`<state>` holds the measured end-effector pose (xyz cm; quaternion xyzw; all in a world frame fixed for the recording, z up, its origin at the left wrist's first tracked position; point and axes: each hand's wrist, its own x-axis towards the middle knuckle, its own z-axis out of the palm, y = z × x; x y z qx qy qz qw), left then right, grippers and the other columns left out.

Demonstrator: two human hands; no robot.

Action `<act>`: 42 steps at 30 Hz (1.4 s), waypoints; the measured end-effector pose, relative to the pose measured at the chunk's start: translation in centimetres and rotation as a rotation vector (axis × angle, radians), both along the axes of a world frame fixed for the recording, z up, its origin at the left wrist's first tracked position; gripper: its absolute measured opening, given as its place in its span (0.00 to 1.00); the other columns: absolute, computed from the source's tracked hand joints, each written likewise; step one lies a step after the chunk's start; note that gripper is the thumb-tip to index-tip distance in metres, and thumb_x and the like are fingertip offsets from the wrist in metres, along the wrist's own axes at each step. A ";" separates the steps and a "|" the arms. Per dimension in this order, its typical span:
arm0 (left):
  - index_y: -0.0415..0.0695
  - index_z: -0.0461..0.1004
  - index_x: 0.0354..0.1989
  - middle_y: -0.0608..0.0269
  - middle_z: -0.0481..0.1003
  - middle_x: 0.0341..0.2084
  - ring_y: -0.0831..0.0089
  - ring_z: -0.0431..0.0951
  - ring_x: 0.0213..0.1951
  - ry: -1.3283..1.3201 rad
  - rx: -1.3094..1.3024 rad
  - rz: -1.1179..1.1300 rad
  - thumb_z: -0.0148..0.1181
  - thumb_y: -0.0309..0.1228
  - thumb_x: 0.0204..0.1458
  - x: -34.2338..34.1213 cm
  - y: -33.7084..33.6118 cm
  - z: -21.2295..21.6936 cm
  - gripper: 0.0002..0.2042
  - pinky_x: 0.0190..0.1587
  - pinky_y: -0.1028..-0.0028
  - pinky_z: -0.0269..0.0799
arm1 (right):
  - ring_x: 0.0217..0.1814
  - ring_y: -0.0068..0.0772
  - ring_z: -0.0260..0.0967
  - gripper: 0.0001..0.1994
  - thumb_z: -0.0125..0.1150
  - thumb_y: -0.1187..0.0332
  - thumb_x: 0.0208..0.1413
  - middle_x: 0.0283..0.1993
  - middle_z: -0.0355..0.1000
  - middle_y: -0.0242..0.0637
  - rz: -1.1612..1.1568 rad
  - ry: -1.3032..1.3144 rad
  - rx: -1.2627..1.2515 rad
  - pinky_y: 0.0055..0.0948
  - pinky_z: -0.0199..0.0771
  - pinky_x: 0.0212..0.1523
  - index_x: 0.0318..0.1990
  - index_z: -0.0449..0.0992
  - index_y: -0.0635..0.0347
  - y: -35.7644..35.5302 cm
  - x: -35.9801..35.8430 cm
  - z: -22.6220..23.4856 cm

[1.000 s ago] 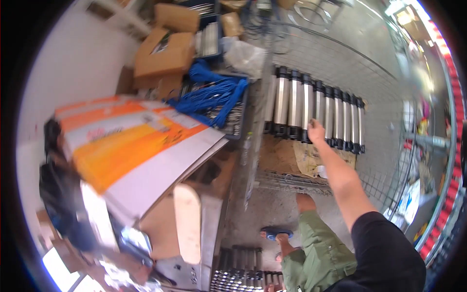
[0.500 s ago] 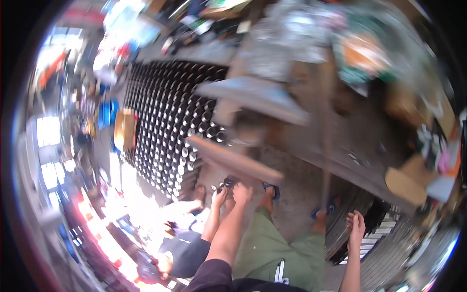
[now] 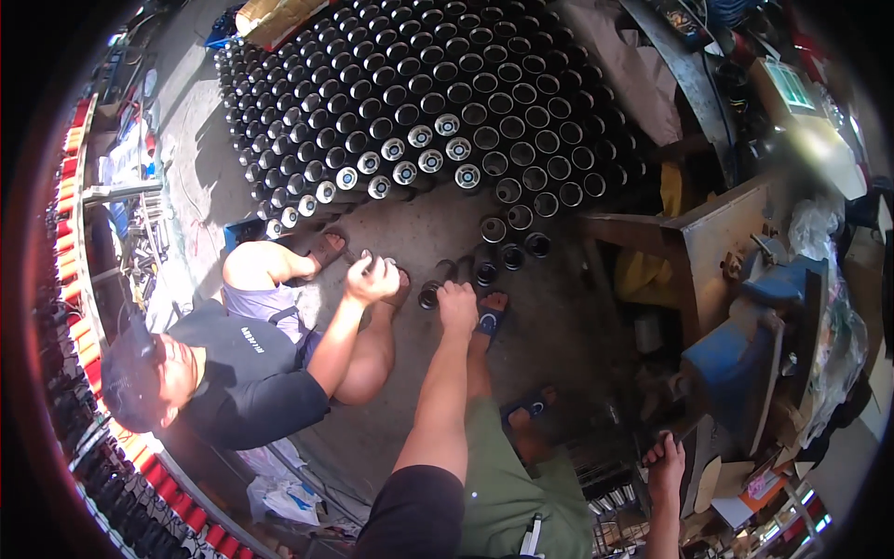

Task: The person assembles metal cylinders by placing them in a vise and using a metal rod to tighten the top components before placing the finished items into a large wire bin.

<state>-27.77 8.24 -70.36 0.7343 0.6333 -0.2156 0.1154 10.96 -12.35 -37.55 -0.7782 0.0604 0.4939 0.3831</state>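
My left hand [image 3: 457, 306] reaches forward, low over the floor, with its fingers closed. A black tube with a ringed mouth [image 3: 429, 295] is right beside its knuckles on the left, and another black tube [image 3: 486, 273] is just to its right. What the fingers grip, if anything, is hidden. My right hand [image 3: 665, 458] hangs at the lower right, holding nothing, its fingers loosely curled and apart. Two more black tubes [image 3: 512, 256] stand a little beyond my left hand, near the large block of upright black tubes [image 3: 410, 93]. Several front tubes carry silvery end pieces [image 3: 467, 176].
A co-worker in a dark shirt [image 3: 251, 363] squats at the left, one hand [image 3: 372, 279] raised near my left hand. A wooden bench [image 3: 726, 228] with blue metal parts [image 3: 736, 359] and plastic bags is on the right. A rack of red cylinders [image 3: 88, 345] lines the left edge.
The view has swung, bringing the tubes to the top centre and the bench farther right. My left hand and the co-worker's hand, close together before, are now apart.
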 end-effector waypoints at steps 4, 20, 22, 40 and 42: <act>0.39 0.77 0.39 0.43 0.80 0.38 0.50 0.81 0.44 -0.266 -0.158 0.642 0.69 0.47 0.37 2.6 -2.2 12.4 0.26 0.48 0.57 0.77 | 0.15 0.15 0.42 0.14 0.56 0.52 0.66 0.17 0.47 0.17 0.026 -0.033 -0.081 0.23 0.47 0.19 0.36 0.70 0.51 -2.8 2.8 0.3; 0.39 0.72 0.43 0.58 0.78 0.37 0.70 0.77 0.41 -2.033 -0.128 0.087 0.76 0.28 0.37 14.6 -6.2 67.3 0.24 0.48 0.69 0.73 | 0.17 0.31 0.59 0.27 0.64 0.50 0.57 0.14 0.60 0.43 0.283 -0.795 -0.025 0.40 0.60 0.24 0.20 0.69 0.67 -16.6 7.9 9.8; 0.39 0.66 0.48 0.55 0.77 0.38 0.65 0.76 0.44 -1.892 0.171 -0.188 0.69 0.28 0.38 19.0 -2.3 68.8 0.26 0.54 0.64 0.70 | 0.17 0.34 0.59 0.27 0.64 0.49 0.57 0.14 0.60 0.45 0.234 -0.837 -0.024 0.40 0.59 0.23 0.19 0.69 0.66 -18.5 7.2 12.1; 0.34 0.75 0.42 0.53 0.81 0.34 0.62 0.82 0.37 -1.665 0.630 0.218 0.80 0.37 0.36 37.1 10.5 64.9 0.27 0.44 0.68 0.75 | 0.15 0.23 0.53 0.20 0.67 0.60 0.55 0.12 0.56 0.39 0.057 -0.958 0.220 0.32 0.54 0.19 0.20 0.71 0.66 -21.4 -2.5 20.3; 0.34 0.74 0.46 0.53 0.82 0.37 0.65 0.82 0.39 -1.833 0.817 0.217 0.80 0.36 0.37 36.9 6.0 66.2 0.29 0.47 0.68 0.75 | 0.16 0.18 0.51 0.19 0.67 0.62 0.55 0.12 0.54 0.36 0.054 -0.931 0.242 0.31 0.53 0.18 0.20 0.71 0.66 -20.7 -2.2 21.0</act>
